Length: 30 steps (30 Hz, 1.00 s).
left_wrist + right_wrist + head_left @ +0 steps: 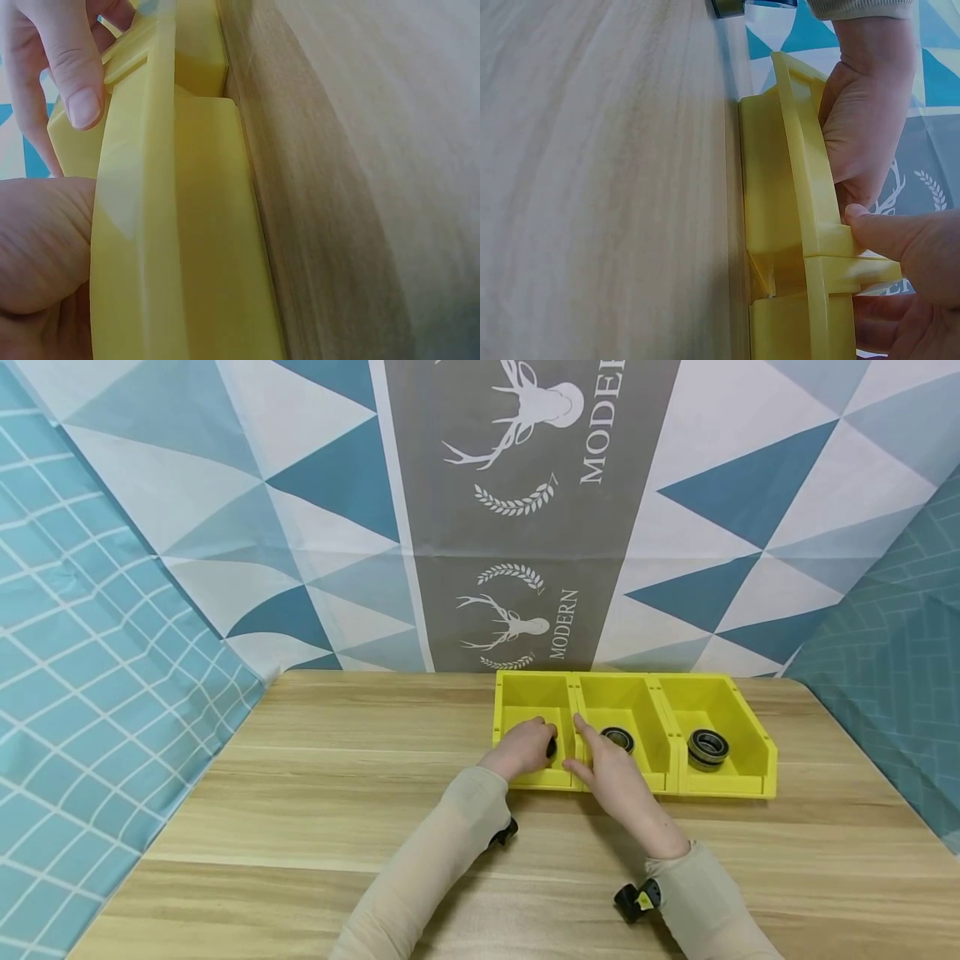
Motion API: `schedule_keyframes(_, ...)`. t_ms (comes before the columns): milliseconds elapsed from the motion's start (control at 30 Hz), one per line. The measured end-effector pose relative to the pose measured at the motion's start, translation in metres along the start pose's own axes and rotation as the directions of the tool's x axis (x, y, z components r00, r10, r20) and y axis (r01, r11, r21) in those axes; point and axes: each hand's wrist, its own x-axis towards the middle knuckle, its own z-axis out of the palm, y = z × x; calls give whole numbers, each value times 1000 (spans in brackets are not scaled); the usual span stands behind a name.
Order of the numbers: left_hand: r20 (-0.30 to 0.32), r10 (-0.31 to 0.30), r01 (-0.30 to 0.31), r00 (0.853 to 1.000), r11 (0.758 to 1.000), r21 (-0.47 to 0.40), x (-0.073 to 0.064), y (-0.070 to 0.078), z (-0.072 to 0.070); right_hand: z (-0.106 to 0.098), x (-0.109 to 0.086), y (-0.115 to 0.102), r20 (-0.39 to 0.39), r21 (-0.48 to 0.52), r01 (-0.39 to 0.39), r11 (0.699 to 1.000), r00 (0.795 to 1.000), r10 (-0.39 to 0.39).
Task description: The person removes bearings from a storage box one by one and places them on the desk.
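Note:
My left hand [525,747] reaches into the left compartment of a yellow bin set [727,785], fingers curled on a dark ring-like piece [552,747], apparently a bearing, mostly covered by the hand. Over the divider between the left and middle compartments lies my right hand [615,772], its thumb and forefinger extended and spread. In the right wrist view, the right thumb [885,234] touches the bin's front rim near the divider. Beside that hand, a bearing [618,739] sits in the middle compartment, partly covered.
In the right compartment are stacked bearings [708,748]. The bin set stands toward the back of a wooden table [300,802], near a patterned backdrop [510,543]. Blue tile-patterned cloth [82,693] hangs at the left side.

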Motion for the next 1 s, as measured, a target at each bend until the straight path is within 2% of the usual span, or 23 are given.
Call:
schedule_keyframes(367, -18, -14, 14, 1000, 1000, -16, -2, 0, -1, 0, 0, -1, 9, 9, -8, 1000, 1000, 8)
schedule_keyframes(667, 12, -75, 75, 997, 997, -33, -1, 3, 2, 0, -1, 0, 10, 7, -10, 1000, 1000, 10)
schedule_keyframes(1000, -9, -110, 110, 994, 994, -10, -2, 3, 2, 0, 0, -1, -4, -1, 0, 1000, 1000, 0)
